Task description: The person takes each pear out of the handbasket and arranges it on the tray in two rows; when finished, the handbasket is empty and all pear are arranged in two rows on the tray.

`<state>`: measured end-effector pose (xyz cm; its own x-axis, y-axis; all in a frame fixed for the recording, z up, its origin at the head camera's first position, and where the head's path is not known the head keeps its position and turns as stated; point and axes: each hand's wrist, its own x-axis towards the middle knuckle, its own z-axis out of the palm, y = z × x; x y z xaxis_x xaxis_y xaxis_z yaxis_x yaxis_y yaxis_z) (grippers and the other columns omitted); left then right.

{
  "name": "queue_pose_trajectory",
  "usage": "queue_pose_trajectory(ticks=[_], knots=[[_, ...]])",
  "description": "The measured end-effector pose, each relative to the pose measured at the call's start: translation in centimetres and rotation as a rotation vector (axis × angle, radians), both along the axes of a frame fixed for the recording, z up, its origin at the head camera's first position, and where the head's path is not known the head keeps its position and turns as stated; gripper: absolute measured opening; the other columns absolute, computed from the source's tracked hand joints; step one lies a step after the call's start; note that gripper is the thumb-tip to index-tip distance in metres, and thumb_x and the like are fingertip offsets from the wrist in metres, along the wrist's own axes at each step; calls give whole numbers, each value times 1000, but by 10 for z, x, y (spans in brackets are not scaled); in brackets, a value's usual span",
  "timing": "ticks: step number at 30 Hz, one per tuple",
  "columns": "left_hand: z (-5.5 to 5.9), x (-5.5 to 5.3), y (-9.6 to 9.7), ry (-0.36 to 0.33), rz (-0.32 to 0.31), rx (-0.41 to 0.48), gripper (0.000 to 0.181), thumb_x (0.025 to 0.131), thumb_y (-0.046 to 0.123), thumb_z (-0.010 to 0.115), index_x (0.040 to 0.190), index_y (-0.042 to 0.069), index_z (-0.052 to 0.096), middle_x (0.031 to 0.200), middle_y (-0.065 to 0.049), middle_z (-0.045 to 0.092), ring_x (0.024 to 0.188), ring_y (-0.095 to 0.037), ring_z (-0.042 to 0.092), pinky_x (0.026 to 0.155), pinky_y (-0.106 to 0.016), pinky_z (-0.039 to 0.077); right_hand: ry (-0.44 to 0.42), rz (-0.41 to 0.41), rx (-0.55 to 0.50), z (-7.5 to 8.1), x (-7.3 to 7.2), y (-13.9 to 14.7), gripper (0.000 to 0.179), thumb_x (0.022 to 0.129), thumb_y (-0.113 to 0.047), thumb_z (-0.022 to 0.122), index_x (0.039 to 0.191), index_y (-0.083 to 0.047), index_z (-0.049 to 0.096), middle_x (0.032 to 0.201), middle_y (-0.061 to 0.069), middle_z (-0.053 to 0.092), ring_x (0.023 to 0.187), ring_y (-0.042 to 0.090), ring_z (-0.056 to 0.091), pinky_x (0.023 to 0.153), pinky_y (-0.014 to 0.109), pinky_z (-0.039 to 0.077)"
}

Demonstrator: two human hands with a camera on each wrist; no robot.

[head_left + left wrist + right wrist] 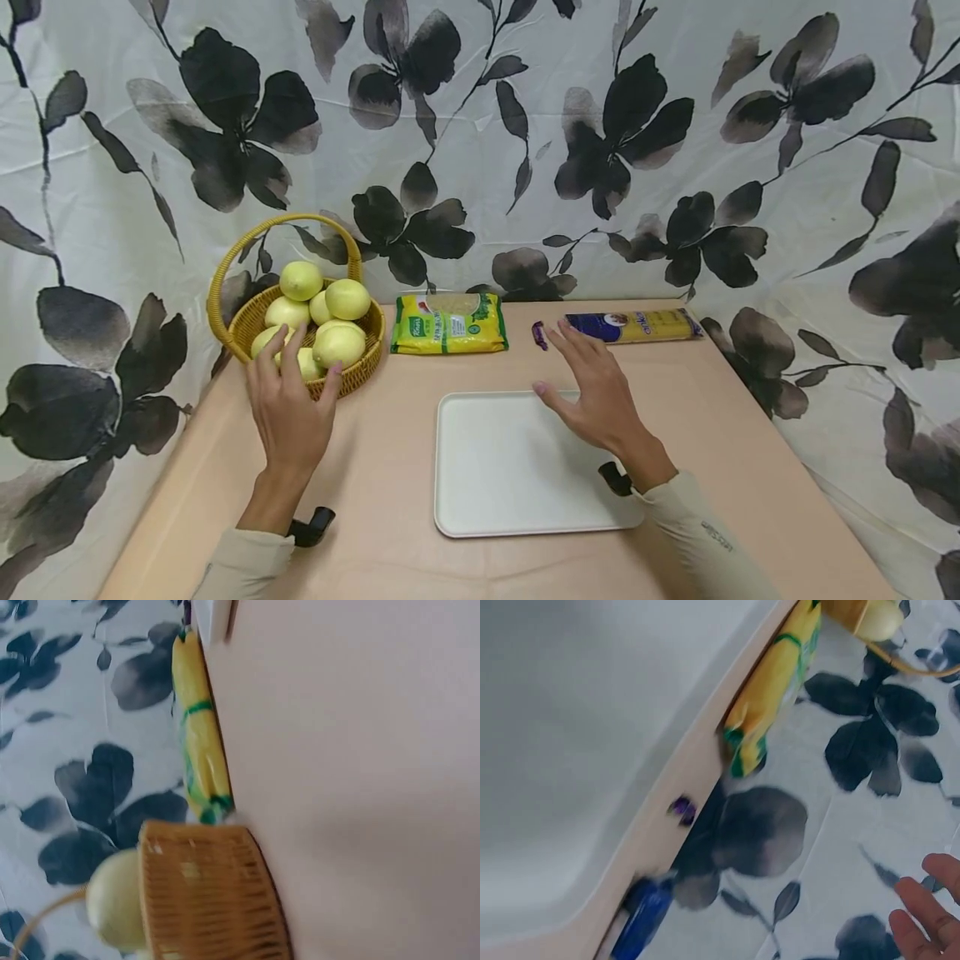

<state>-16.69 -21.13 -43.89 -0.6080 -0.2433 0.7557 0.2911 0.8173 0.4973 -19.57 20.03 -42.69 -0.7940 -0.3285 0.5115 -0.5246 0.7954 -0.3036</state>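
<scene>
My left hand (292, 408) is held with fingers spread at the near side of a yellow wicker basket (367, 362). Its fingertips overlap the rim and the pale yellow-green round fruits (339, 343) heaped inside. Nothing is gripped by it. Over the far right part of a white rectangular tray (510, 467) hovers my right hand (596, 400), fingers extended and holding nothing. Close by its fingertips lies a small purple-wrapped item (539, 335). The right wrist view shows that purple item (682, 811) between the tray's edge and the table's back edge; some right fingers (926, 919) show at the lower right.
A yellow-green plastic food packet (450, 325) lies at the back, right of the basket. Further right is a long blue-and-yellow packet (637, 326), partly behind my right hand. The basket's tall handle (217, 287) arches up. Behind the table (390, 500) hangs a floral cloth (480, 150).
</scene>
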Motion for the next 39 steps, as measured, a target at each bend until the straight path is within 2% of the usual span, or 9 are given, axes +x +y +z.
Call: queue_pose_trajectory(ticks=[4,8,12,16,19,25,31,34,39], knots=[[-5,0,-15,59,80,160,63,90,16,84,148,7,60,155,-24,50,139,-47,44,118,-65,33,-1,76,-47,6,-3,-21,79,95,-46,72,164,-25,43,169,6,44,153,33,42,123,67,39],[-11,-1,-25,96,166,305,56,89,16,84,142,14,67,160,-13,48,148,-35,40,124,-54,31,-21,155,-77,11,-6,-43,77,95,-46,74,163,-23,45,170,2,42,152,29,44,125,66,36],[-20,-4,-30,60,209,417,54,90,18,84,141,17,68,163,-11,45,155,-26,35,131,-41,25,-39,229,-89,16,-9,-65,77,95,-48,74,162,-23,46,170,0,42,151,27,45,122,65,42],[-30,-10,-34,-12,187,522,50,91,18,83,139,14,69,163,-11,45,156,-24,36,131,-37,25,-40,292,-95,22,-11,-86,78,96,-50,73,164,-29,43,169,0,43,149,25,47,119,61,47],[-38,-14,-38,-85,158,589,52,92,18,83,141,13,68,164,-10,44,156,-25,36,132,-40,27,-38,333,-100,25,-13,-101,78,96,-51,72,165,-31,40,169,0,43,151,24,47,121,60,45],[-47,-20,-42,-222,136,660,59,97,26,79,152,19,59,173,-4,30,159,-24,33,119,-50,49,-31,399,-103,27,-19,-130,76,97,-50,72,163,-25,45,170,-3,42,152,25,46,123,58,43],[-52,-23,-48,-296,115,680,62,99,29,75,157,20,53,178,-4,20,152,-33,44,119,-49,48,-57,446,-118,27,-25,-159,73,98,-48,72,162,-23,47,167,2,46,155,25,43,131,55,32],[-54,-24,-51,-307,86,690,61,100,27,74,157,18,53,178,-2,18,151,-34,46,119,-48,48,-69,458,-139,26,-30,-173,73,97,-47,75,161,-22,48,166,3,48,154,25,45,127,54,40],[-56,-25,-52,-313,22,727,59,102,26,70,157,16,51,179,-1,11,160,-29,32,125,-46,44,-98,468,-212,19,-44,-197,73,93,-43,82,157,-20,53,160,0,55,149,20,50,125,48,43]])
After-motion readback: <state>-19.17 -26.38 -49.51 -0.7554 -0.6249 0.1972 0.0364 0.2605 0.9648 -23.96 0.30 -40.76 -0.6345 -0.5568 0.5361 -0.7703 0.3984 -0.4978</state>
